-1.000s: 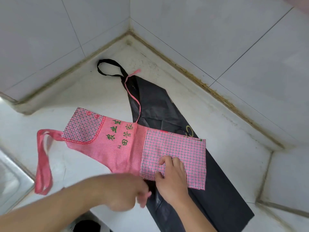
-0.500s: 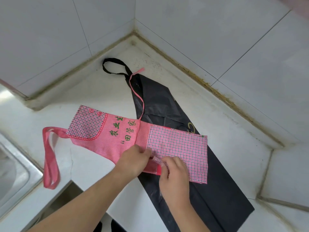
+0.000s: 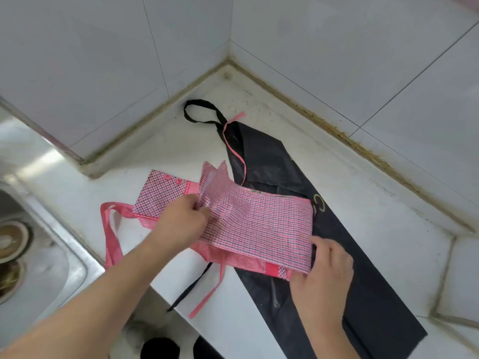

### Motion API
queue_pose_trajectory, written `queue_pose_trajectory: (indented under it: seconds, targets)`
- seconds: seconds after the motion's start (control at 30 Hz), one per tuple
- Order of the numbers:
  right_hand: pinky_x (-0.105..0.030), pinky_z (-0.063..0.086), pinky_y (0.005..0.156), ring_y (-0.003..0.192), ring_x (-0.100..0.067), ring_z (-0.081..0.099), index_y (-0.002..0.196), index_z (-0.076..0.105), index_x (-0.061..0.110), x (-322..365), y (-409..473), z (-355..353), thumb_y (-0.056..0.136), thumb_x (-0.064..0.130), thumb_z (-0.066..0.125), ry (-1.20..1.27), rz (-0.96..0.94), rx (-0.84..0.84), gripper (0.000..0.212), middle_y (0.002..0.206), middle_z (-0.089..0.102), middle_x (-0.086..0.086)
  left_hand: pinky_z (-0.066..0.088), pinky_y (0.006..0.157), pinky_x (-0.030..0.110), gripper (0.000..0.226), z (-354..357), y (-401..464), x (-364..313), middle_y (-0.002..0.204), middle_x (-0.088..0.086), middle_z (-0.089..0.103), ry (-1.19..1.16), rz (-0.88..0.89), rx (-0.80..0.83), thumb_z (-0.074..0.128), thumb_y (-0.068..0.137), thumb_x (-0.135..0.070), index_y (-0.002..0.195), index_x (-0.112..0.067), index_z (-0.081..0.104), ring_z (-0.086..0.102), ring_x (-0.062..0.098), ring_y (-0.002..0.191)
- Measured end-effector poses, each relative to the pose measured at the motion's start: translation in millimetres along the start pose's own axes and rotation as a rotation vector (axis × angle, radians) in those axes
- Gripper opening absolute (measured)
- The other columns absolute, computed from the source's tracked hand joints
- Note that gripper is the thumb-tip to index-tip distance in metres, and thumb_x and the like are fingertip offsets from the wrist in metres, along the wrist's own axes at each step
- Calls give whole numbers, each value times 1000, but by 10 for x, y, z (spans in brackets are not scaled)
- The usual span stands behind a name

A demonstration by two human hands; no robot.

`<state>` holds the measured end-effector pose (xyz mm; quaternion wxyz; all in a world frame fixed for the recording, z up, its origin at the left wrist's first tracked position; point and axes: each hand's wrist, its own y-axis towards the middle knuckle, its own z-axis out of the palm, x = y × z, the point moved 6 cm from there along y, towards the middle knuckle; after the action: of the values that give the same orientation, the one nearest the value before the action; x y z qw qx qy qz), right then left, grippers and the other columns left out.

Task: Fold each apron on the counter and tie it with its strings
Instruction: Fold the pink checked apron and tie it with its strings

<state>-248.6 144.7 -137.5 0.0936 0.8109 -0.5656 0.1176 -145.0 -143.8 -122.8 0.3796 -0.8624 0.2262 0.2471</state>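
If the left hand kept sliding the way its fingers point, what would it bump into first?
Probably the checked flap of the pink apron, which the left hand already pinches. Beyond it lies the black apron, though depth is unclear.

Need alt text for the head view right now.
Both hands fold a pink checked apron lying across a black apron on a white counter; the left hand pinches the checked flap, the right hand grips the fold's near corner.

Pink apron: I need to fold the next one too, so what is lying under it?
Under the pink apron lies a black apron, folded into a long strip on the counter. Its neck loop and far end show; its middle is covered.
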Motion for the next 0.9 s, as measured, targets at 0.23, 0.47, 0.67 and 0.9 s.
queue_pose_trajectory:
  seconds: [0.23, 0.47, 0.67, 0.9]
  targets:
    - [-43, 60, 92, 121, -22, 53, 134, 45, 20, 59, -8, 332, 71, 20, 90, 173, 141, 118, 78, 128, 48, 0, 34, 49, 28, 25, -393, 208, 537, 73, 12, 59, 224, -62, -145, 53, 97, -14, 74, -4, 55, 56, 22, 61]
    - [-35, 61, 69, 90, -14, 66, 134, 41, 24, 45, -26, 571, 88, 19, 75, 125, 190, 263, 57, 116, 61, 5, 41, 55, 32, 25, -458, 306, 880, 84, 10, 49, 325, -62, -209, 54, 89, -4, 67, -11, 47, 53, 26, 67]
    - [-37, 61, 68, 84, -14, 66, 134, 41, 23, -101, -39, 474, 92, 14, 71, 83, 164, 239, 53, 110, 64, 4, 46, 62, 36, 27, -412, 215, 936, 88, 12, 52, 410, 33, -252, 63, 83, -5, 59, -9, 49, 52, 31, 76]
    - [-43, 42, 116, 133, -11, 38, 150, 18, 38, -31, -93, 517, 76, 36, 85, 143, 13, 525, 100, 142, 33, 14, 48, 83, 56, 46, -408, 128, 926, 108, 30, 52, 531, 15, -393, 58, 65, 12, 110, 7, 48, 49, 46, 93]
